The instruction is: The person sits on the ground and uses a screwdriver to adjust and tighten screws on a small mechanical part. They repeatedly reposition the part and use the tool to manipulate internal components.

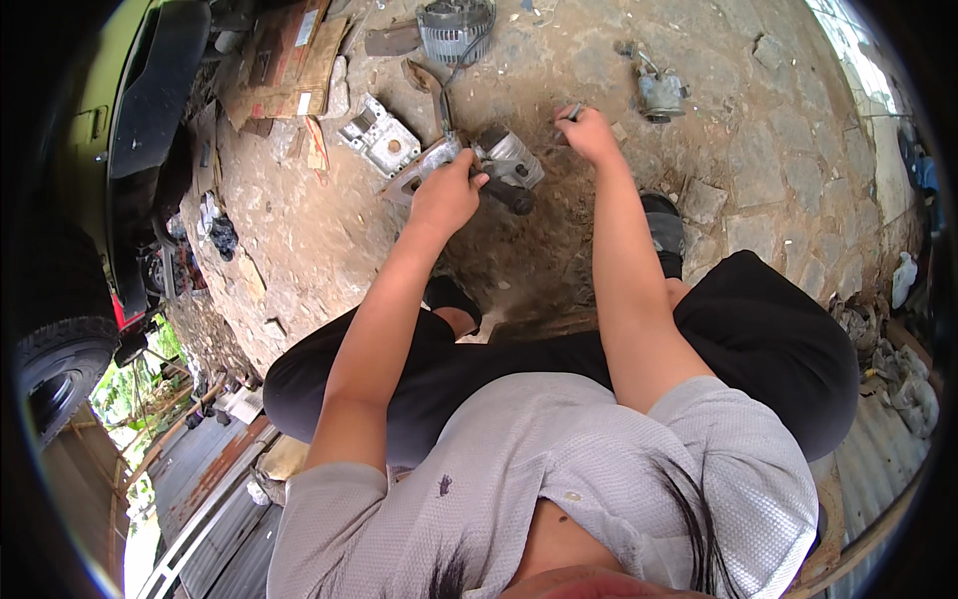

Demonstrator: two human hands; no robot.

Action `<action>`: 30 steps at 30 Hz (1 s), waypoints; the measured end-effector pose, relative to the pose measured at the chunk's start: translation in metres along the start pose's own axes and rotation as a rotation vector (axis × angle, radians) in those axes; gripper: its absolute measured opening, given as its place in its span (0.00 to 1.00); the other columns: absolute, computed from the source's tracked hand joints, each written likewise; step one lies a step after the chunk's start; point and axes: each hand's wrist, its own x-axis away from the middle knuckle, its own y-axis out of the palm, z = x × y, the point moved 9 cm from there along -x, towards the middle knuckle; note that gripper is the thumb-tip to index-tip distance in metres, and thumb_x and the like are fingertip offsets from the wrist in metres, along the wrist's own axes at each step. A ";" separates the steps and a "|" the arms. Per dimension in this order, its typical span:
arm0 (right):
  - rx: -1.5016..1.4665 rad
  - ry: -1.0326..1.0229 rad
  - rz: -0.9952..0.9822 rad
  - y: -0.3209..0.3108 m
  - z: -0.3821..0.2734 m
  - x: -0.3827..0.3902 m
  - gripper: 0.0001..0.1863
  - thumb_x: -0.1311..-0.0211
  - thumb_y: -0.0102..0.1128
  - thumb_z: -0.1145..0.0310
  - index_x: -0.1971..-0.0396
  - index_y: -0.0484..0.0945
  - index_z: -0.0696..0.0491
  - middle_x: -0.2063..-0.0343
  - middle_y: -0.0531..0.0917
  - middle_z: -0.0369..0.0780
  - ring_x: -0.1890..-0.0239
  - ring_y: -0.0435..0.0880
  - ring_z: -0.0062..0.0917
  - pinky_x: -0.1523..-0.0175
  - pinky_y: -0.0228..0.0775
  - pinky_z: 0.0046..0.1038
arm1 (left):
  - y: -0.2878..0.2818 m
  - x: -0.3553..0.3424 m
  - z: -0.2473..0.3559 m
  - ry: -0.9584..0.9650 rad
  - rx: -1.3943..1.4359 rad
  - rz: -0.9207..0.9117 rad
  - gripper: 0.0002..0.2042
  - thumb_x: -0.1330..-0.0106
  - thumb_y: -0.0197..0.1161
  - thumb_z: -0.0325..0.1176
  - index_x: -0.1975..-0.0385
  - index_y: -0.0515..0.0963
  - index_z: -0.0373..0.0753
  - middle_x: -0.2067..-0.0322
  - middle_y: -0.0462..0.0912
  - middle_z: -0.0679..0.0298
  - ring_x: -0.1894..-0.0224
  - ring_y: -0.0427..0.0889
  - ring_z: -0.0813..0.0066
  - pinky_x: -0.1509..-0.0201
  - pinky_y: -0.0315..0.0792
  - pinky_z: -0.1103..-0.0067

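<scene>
My left hand is closed over a grey metal casting lying on the ground in front of me. A dark, thick cylinder sticks out to the right beside its fingers. Touching or very close to that cylinder is a ribbed grey metal part. My right hand, off to the right, has its fingers pinched around a short dark metal piece just over the dirt. The exact kind of that piece is too small to make out.
Behind my left hand lies a flat metal cover. An alternator stands farther back, and a small cylindrical motor part at the far right. Flattened cardboard and a parked vehicle border the left. My feet flank the work spot.
</scene>
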 end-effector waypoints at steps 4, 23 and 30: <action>-0.412 -0.036 0.026 -0.016 -0.011 0.001 0.13 0.30 0.69 0.65 0.57 0.88 0.60 0.64 0.92 0.41 0.61 0.90 0.26 0.52 0.78 0.30 | 0.004 0.004 0.003 -0.005 0.017 -0.006 0.15 0.23 0.59 0.44 0.45 0.73 0.42 0.57 0.88 0.46 0.50 0.85 0.41 0.50 0.77 0.50; -0.426 -0.034 0.234 -0.004 0.019 -0.002 0.13 0.32 0.74 0.62 0.54 0.90 0.54 0.68 0.91 0.36 0.68 0.85 0.21 0.64 0.75 0.29 | -0.005 0.001 0.008 -0.010 0.027 0.018 0.13 0.23 0.60 0.42 0.48 0.73 0.42 0.57 0.88 0.49 0.50 0.85 0.42 0.50 0.77 0.52; -0.318 -0.062 0.001 0.012 0.000 -0.008 0.13 0.31 0.72 0.61 0.54 0.90 0.53 0.69 0.91 0.36 0.74 0.83 0.21 0.71 0.73 0.29 | -0.002 0.001 0.003 0.016 0.064 0.045 0.13 0.23 0.61 0.42 0.49 0.74 0.42 0.57 0.88 0.48 0.49 0.85 0.42 0.51 0.76 0.52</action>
